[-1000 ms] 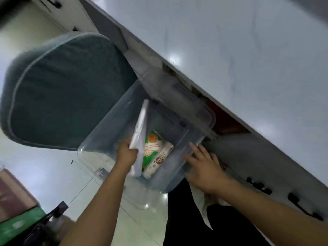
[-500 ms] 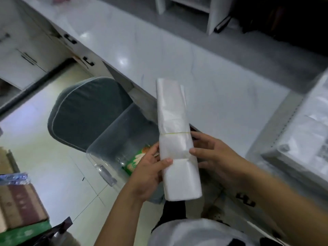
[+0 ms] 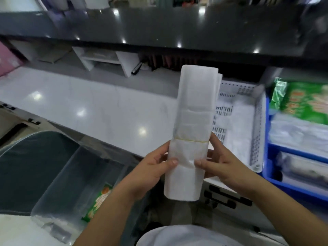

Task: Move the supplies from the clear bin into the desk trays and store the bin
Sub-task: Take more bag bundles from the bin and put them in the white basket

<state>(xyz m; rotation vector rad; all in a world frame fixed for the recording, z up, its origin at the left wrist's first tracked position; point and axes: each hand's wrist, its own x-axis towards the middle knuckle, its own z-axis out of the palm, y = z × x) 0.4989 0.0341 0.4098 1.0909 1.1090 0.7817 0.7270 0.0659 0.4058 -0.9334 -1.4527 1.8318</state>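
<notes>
**Q:** Hands first — what are they doing?

**A:** Both are clamped on one white bundle of folded plastic bags (image 3: 192, 125), held upright in front of the person. The left hand (image 3: 152, 170) grips its lower left edge, thumb across the front. The right hand (image 3: 220, 164) grips the lower right edge, thumb also on the front, fingers wrapped behind.

**Q:** Anything on the bundle?

**A:** A thin yellow rubber band (image 3: 190, 140) circles it just above the thumbs.

**Q:** Where is the clear bin?

**A:** Below and to the left of the left hand sits the clear bin (image 3: 71, 189), lower than the counter (image 3: 88, 103). A green and orange packet (image 3: 99, 201) lies inside it.

**Q:** And the trays?

**A:** Just beyond the right hand, a white perforated tray (image 3: 257, 121) rests on the counter, holding white bags. Further right is a blue tray (image 3: 287, 183) with blurred clear-wrapped items.
</notes>
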